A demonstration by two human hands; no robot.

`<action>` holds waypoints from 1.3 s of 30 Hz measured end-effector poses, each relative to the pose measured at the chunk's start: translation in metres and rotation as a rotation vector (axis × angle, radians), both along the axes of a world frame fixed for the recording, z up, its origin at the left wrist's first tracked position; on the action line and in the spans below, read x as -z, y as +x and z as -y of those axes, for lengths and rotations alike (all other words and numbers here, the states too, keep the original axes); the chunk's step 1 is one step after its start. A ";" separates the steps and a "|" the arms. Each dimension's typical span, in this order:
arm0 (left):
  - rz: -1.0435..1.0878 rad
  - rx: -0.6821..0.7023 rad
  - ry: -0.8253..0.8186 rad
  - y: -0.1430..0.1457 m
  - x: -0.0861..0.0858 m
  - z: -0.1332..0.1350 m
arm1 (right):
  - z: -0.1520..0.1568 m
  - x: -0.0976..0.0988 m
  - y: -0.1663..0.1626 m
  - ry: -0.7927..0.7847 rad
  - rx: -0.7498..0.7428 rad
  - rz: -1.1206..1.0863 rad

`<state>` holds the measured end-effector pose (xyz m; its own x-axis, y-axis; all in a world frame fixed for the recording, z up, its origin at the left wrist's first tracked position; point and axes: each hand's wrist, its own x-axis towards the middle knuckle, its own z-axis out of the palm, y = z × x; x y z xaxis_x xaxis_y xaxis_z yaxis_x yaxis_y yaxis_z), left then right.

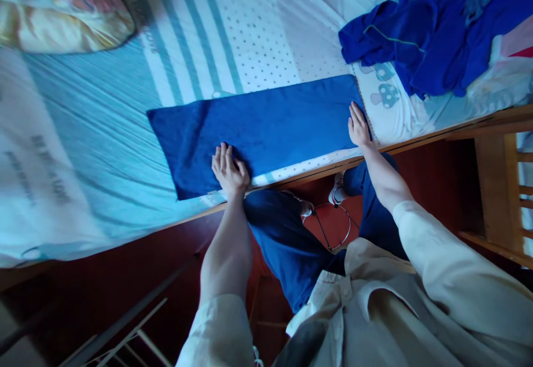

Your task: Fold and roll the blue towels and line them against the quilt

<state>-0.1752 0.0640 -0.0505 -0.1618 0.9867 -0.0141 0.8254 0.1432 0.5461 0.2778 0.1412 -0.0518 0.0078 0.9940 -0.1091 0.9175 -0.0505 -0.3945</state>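
A blue cloth (pixel 283 120), which looks like a towel, lies spread in a long strip along the near edge of the bed. Flat on its lower left part rests my left hand (pixel 230 171), fingers stretched out and slightly apart. My right hand (pixel 358 125) presses flat near the cloth's right end, its fingers extended. Neither hand grips anything. Slight wrinkles run through the cloth's left end, while its middle and right look smooth. Beneath it is a patterned bed sheet (pixel 112 134) with stripes, dots and mushroom prints.
Crumpled blue clothing (pixel 433 39) is heaped at the back right. A folded yellow and pink quilt (pixel 70 17) sits at the upper left. The bed's wooden edge (pixel 325 172) runs in front of my legs. A wire hoop (pixel 347 228) is on the floor between my feet.
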 end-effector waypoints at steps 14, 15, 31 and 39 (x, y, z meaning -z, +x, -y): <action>0.025 -0.008 -0.031 0.005 -0.009 -0.002 | 0.008 -0.020 -0.079 0.018 0.143 0.208; 0.030 -0.008 -0.026 0.004 -0.009 -0.002 | 0.012 -0.018 -0.105 0.030 0.083 0.174; 0.000 0.067 -0.101 -0.033 -0.016 0.001 | 0.031 -0.014 -0.217 -0.082 -0.163 0.060; -0.049 -0.085 -0.142 -0.092 -0.023 0.011 | 0.032 -0.008 -0.217 -0.034 -0.170 0.066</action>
<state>-0.2673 0.0530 -0.0272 -0.2487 0.9581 -0.1422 0.8321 0.2865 0.4748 0.0604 0.1093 -0.0435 -0.1513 0.9775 -0.1470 0.9379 0.0950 -0.3335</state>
